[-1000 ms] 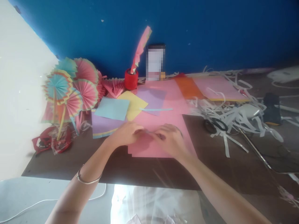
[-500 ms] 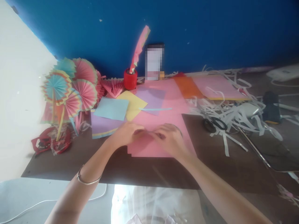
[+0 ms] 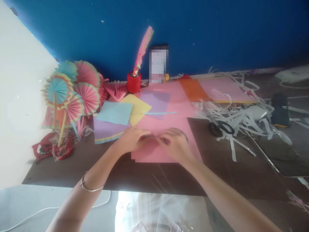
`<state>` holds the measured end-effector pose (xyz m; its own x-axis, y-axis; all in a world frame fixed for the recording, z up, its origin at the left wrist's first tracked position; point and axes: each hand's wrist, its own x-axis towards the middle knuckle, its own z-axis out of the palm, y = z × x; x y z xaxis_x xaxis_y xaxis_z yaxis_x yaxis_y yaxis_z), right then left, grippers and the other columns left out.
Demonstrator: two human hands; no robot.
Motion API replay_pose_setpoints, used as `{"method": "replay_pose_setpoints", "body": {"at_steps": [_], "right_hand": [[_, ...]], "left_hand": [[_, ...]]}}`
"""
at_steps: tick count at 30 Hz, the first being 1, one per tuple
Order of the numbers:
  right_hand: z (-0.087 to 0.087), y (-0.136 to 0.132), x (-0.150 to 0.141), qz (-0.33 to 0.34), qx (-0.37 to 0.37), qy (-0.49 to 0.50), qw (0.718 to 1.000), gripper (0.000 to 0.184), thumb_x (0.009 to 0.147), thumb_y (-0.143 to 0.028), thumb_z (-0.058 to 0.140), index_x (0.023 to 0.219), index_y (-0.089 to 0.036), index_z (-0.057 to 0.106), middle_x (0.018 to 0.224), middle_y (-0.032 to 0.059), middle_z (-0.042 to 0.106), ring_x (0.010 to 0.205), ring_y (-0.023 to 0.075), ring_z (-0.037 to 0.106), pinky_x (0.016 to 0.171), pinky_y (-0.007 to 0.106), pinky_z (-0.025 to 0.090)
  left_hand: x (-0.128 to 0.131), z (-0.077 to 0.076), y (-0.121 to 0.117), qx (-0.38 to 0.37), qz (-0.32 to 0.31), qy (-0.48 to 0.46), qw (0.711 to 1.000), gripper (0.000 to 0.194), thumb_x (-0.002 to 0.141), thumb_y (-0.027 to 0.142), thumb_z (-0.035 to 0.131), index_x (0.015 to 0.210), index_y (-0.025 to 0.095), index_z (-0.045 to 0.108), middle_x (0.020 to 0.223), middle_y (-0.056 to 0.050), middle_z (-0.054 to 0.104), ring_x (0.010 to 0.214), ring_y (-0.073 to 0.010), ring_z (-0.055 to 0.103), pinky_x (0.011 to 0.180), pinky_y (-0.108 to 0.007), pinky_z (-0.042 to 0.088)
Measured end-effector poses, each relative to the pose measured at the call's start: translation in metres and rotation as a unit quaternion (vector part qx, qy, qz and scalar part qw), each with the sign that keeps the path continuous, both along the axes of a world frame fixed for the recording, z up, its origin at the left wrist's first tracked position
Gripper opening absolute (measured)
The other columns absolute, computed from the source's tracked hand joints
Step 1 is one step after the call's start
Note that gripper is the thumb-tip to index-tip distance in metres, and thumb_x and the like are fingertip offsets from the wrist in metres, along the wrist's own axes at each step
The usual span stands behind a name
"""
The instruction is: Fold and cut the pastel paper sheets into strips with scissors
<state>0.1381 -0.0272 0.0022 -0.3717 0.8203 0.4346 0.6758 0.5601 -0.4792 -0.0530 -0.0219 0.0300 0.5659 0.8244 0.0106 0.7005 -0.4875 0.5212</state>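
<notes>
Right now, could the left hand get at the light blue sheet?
Probably yes: the light blue sheet lies uncovered, overlapping the yellow sheet, near the left hand, with nothing standing between them.

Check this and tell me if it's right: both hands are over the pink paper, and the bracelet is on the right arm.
Not quite: the head view shows the bracelet on the left arm. The rest stands: the left hand and right hand are both over the pink paper.
</notes>
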Motion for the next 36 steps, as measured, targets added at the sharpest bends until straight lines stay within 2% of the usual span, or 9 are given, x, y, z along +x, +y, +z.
{"method": "replay_pose_setpoints", "body": {"at_steps": [4, 10, 15, 20, 28, 34, 36], "right_hand": [[0.0004, 0.0001, -0.0004, -0.006, -0.006, 0.005, 1.000, 0.026, 0.076, -0.020, 0.059, 0.050, -0.021, 0.058, 0.058, -0.0020, 0.064, 0.056, 0.0129, 0.053, 0.064, 0.027, 0.040], [-0.0008, 0.0005, 0.0001, -0.008, -0.013, 0.011, 1.000, 0.027, 0.075, -0.022, 0.060, 0.049, -0.021, 0.057, 0.059, -0.0015, 0.065, 0.056, 0.0134, 0.055, 0.063, 0.028, 0.041], [-0.0010, 0.0008, 0.0002, -0.004, -0.017, 0.014, 1.000, 0.030, 0.078, -0.026, 0.059, 0.049, -0.021, 0.057, 0.060, -0.0008, 0.066, 0.056, 0.0135, 0.057, 0.063, 0.028, 0.042], [-0.0007, 0.0007, -0.0006, -0.011, -0.008, 0.019, 1.000, 0.030, 0.077, -0.023, 0.059, 0.047, -0.020, 0.055, 0.057, -0.0020, 0.065, 0.053, 0.0122, 0.055, 0.063, 0.026, 0.042], [-0.0026, 0.0004, 0.0007, -0.020, -0.020, 0.021, 0.999, 0.026, 0.077, -0.021, 0.058, 0.050, -0.020, 0.057, 0.059, -0.0007, 0.065, 0.055, 0.0135, 0.056, 0.062, 0.027, 0.042], [-0.0015, 0.0000, 0.0029, -0.003, -0.038, 0.020, 0.999, 0.020, 0.077, -0.023, 0.060, 0.057, -0.021, 0.062, 0.065, -0.0010, 0.067, 0.062, 0.0147, 0.059, 0.065, 0.029, 0.044], [-0.0015, 0.0000, 0.0041, 0.000, -0.043, 0.026, 0.999, 0.020, 0.077, -0.024, 0.059, 0.058, -0.021, 0.062, 0.067, -0.0002, 0.067, 0.063, 0.0154, 0.059, 0.064, 0.029, 0.045]], "left_hand": [[-0.0015, -0.0032, 0.0006, 0.014, 0.017, 0.017, 1.000, 0.021, 0.080, 0.017, 0.044, 0.084, 0.023, 0.064, 0.071, 0.001, 0.065, 0.062, -0.0118, 0.054, 0.056, -0.022, 0.034], [-0.0015, -0.0028, -0.0001, 0.033, 0.030, 0.034, 0.998, 0.018, 0.080, 0.020, 0.045, 0.085, 0.023, 0.062, 0.077, 0.002, 0.065, 0.066, -0.0117, 0.055, 0.053, -0.021, 0.031], [-0.0005, -0.0037, 0.0014, 0.060, 0.001, 0.009, 0.998, 0.016, 0.079, 0.015, 0.045, 0.080, 0.018, 0.061, 0.079, -0.003, 0.063, 0.070, -0.0144, 0.054, 0.060, -0.024, 0.037], [0.0003, -0.0031, 0.0004, 0.033, -0.007, 0.005, 0.999, 0.023, 0.078, 0.010, 0.042, 0.087, 0.019, 0.060, 0.079, -0.002, 0.063, 0.073, -0.0151, 0.054, 0.062, -0.025, 0.039], [0.0021, -0.0046, -0.0002, 0.042, 0.018, 0.016, 0.999, 0.020, 0.077, 0.020, 0.048, 0.088, 0.022, 0.064, 0.078, 0.000, 0.066, 0.068, -0.0134, 0.056, 0.057, -0.022, 0.034], [-0.0004, -0.0058, 0.0016, 0.051, 0.022, 0.025, 0.998, 0.022, 0.081, 0.023, 0.044, 0.078, 0.021, 0.065, 0.059, 0.002, 0.058, 0.055, -0.0099, 0.047, 0.051, -0.021, 0.027], [-0.0012, -0.0060, 0.0023, 0.055, 0.030, 0.029, 0.998, 0.022, 0.081, 0.024, 0.044, 0.075, 0.020, 0.064, 0.059, 0.002, 0.057, 0.055, -0.0097, 0.045, 0.051, -0.021, 0.026]]}}
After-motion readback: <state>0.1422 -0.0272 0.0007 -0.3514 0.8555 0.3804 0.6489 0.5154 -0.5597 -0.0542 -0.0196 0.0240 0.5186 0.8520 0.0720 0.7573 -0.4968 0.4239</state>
